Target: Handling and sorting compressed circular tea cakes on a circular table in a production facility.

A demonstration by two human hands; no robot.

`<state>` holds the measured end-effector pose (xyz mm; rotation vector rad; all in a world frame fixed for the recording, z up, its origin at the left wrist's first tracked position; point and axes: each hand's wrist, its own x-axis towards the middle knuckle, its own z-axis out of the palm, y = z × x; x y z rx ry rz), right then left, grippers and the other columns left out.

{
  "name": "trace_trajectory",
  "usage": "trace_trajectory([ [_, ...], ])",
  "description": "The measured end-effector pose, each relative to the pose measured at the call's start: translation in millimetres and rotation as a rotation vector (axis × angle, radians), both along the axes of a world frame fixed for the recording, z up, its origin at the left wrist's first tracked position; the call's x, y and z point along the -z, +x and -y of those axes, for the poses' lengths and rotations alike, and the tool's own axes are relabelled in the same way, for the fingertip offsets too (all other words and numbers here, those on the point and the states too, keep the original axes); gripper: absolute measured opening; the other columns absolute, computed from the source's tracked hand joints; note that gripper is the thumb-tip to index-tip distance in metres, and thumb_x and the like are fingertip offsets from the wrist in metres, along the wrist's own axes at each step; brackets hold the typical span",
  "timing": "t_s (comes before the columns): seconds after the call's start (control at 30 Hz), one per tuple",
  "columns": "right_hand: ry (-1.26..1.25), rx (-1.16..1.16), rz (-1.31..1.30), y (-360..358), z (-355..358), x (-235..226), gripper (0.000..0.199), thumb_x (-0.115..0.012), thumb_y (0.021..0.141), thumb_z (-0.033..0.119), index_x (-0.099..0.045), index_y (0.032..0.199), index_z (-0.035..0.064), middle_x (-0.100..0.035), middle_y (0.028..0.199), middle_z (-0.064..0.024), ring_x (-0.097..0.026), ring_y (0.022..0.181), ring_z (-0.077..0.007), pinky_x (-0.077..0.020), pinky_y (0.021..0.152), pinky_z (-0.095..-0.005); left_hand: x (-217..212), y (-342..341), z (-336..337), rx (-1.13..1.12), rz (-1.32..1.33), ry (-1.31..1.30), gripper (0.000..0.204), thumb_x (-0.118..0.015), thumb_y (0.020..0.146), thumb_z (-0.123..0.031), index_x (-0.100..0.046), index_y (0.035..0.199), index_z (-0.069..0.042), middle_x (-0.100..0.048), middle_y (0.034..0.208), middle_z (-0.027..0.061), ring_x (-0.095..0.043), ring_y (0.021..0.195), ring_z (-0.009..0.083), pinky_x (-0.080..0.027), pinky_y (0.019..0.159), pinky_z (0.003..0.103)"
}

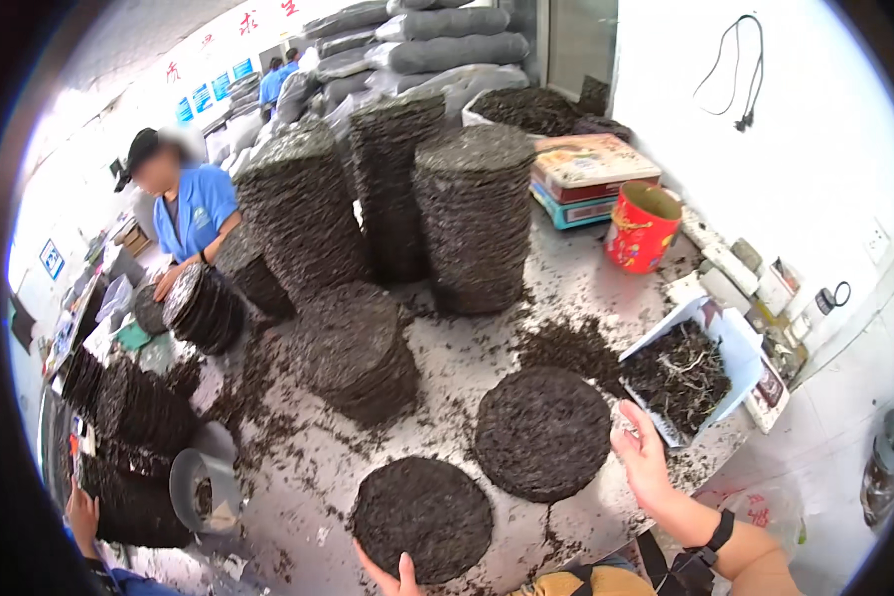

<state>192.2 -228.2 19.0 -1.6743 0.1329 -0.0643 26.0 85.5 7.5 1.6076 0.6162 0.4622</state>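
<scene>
Two dark round cakes that look like dried seaweed lie flat on the metal table in front of me. My left hand [389,579] is at the near edge of the left cake [423,521], its visible fingers spread and touching the rim. At the right edge of the other cake [543,434] is my right hand [645,462], fingers stretched out and apart; whether it touches the rim I cannot tell. Beyond the cakes stands a short stack of similar discs [358,353], and loose dark flakes [574,350] are heaped behind the right cake.
Tall disc stacks [475,223] rise at the back. To the right are a light-blue bin [740,372] of dark scraps, a red tin [641,238] and a scale [576,211]. A clear tub [204,487] stands left. A co-worker [194,214] handles discs; another person's hand [83,512] is lower left.
</scene>
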Motion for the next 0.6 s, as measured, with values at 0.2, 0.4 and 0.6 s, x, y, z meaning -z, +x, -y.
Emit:
trace_trajectory([
  [0.2, -0.357, -0.072, 0.287, -11, -9, 1, 0.046, -0.057, 0.090, 0.009, -0.046, 0.134, 0.0023, -0.041, 0.143, -0.0135, -0.034, 0.136, -0.0236, -0.0231, 0.113, -0.0373, 32, -14, -15, -0.131, 0.005, 0.181, 0.079, -0.068, 0.082, -0.007, -0.022, 0.146, 0.000, -0.032, 0.145, 0.0168, -0.029, 0.134, 0.0278, -0.020, 0.113, 0.038],
  [0.4, -0.479, -0.200, 0.324, -16, -15, -31, 0.037, -0.055, 0.088, 0.005, -0.052, 0.124, 0.0031, -0.037, 0.145, -0.0145, -0.030, 0.138, -0.0303, -0.0210, 0.113, -0.0414, 6, 3, -4, -0.108, -0.190, 0.619, 0.073, -0.071, 0.081, -0.009, -0.027, 0.138, 0.000, -0.040, 0.135, 0.0205, -0.037, 0.129, 0.0296, -0.028, 0.108, 0.040],
  [0.6, -0.418, -0.368, 0.336, -16, -54, -62, 0.026, -0.061, 0.086, 0.009, -0.060, 0.112, 0.0043, -0.048, 0.135, -0.0140, -0.041, 0.129, -0.0309, -0.0291, 0.109, -0.0413, -36, -8, -6, -0.106, 0.095, -0.055, 0.068, -0.059, 0.089, 0.001, -0.017, 0.143, -0.006, -0.046, 0.131, 0.0192, -0.050, 0.116, 0.0215, -0.041, 0.098, 0.033],
])
